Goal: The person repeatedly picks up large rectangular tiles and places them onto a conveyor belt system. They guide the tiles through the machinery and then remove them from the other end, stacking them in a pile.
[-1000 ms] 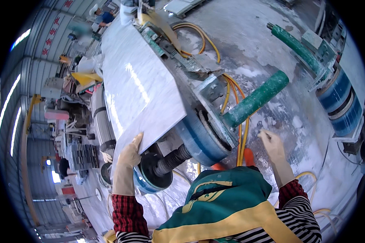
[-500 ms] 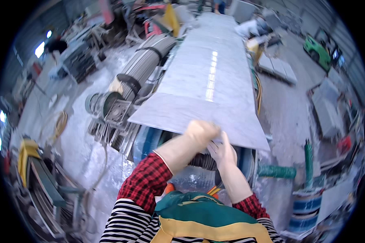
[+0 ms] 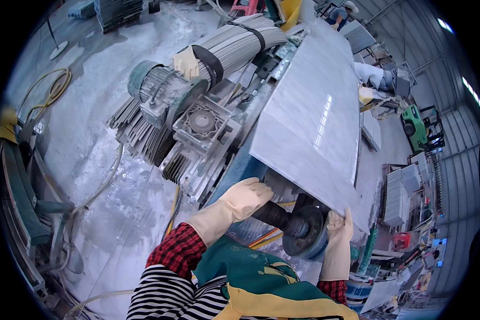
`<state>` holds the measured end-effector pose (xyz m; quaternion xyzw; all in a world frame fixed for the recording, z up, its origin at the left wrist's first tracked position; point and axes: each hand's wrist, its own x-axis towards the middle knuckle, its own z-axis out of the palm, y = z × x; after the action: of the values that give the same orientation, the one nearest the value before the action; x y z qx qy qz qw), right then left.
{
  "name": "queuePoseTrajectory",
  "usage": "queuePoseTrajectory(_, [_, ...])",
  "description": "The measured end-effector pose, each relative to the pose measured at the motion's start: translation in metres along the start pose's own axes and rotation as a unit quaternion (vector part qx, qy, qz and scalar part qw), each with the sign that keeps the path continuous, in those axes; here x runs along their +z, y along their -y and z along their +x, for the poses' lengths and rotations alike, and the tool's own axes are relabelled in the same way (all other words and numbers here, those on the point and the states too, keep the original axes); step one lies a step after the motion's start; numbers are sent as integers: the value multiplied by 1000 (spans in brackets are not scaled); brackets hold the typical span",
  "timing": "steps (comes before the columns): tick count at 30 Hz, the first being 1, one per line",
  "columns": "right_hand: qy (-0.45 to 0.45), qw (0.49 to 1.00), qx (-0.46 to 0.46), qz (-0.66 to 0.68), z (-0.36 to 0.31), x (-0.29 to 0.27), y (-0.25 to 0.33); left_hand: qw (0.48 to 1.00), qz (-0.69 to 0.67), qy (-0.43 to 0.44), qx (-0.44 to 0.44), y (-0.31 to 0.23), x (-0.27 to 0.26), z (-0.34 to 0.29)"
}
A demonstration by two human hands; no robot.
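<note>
A large pale grey-white stone slab (image 3: 309,106) lies lengthwise on a belt conveyor, its near end overhanging the dark roller shaft (image 3: 288,221). Both my hands wear cream rubber gloves. My left hand (image 3: 242,200) is below the slab's near left corner, beside the blue belt (image 3: 245,165) and the shaft; its fingers look stretched out close together, with nothing seen in them. At the near right corner, my right hand (image 3: 338,229) is closed on the slab's edge, thumb upward; its other fingers are partly hidden.
Left of the conveyor stand a motor (image 3: 157,88), a gearbox (image 3: 202,122) and a strapped bundle of grey strips (image 3: 240,45) with a loose glove (image 3: 186,63) on it. A hose (image 3: 53,96) lies on the wet floor. Another person (image 3: 338,16) is at the far end; a green forklift (image 3: 415,128) stands right.
My hands, close together at the middle of the slab's near edge before, are now apart: left by the belt, right at the right corner. My view has turned and tilted.
</note>
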<state>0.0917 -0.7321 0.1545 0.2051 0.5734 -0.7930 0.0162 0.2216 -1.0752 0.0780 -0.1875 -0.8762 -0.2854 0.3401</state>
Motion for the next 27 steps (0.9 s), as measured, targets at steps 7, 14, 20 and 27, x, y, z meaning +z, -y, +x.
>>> queuePoseTrajectory(7, [-41, 999, 2, -33, -2, 19, 8, 994, -48, 34, -87, 18, 6, -15])
queuePoseTrajectory(14, [-127, 991, 4, -33, -15, 44, 13, 992, -79, 27, -98, 22, 12, -23])
queuePoseTrajectory(20, [-92, 995, -5, -47, -2, 29, 30, 993, -74, 13, -91, 21, 10, -22])
queuePoseTrajectory(27, [-45, 997, -29, -56, 14, 16, 44, 993, -79, 1, -86, 21, 6, -22])
